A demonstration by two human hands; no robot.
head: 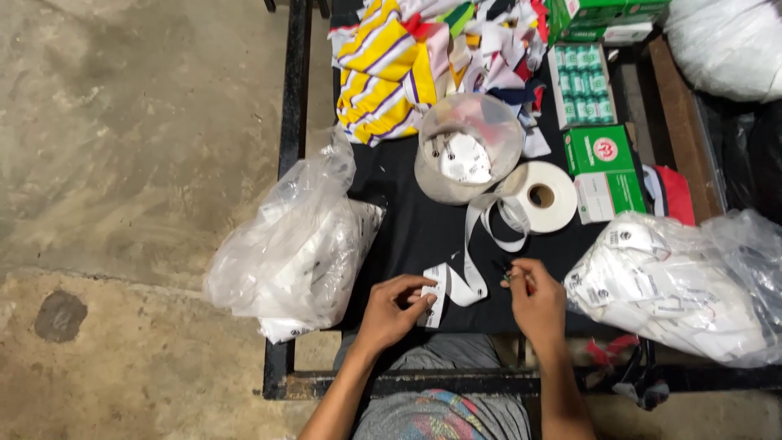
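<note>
White woven label tape [471, 244] all over this one, trailing off a flat white roll with a hollow core [544, 194] and snaking down across the black cloth tabletop [407, 228] toward the near edge. Left hand [389, 310] curled in, thumb and fingertips pinching the printed end of that tape right at the table's front edge, small white tag piece hanging just under the fingers. Right hand [536, 303] just beside it, fingers bunched together around some small dark tool [507, 273] with a hint of red; too tiny to tell exactly what. Hands near each other, not touching, tape looping between them.

Behind the roll, touching it: a round clear plastic tub [466, 147] with white tags inside. Further back, a heap of yellow, white and purple striped fabric scraps [391, 65]. Right of that, green and white cardboard boxes [607, 151], one open with rows of small green spools [582, 85].

Crumpled clear plastic bag stuffed with white labels [297, 244] hanging off the table's left side, another bigger one [684, 285] on the right, close to the right hand. Bare concrete floor [122, 163] to the left, black metal table frame [292, 81] along the edge.
</note>
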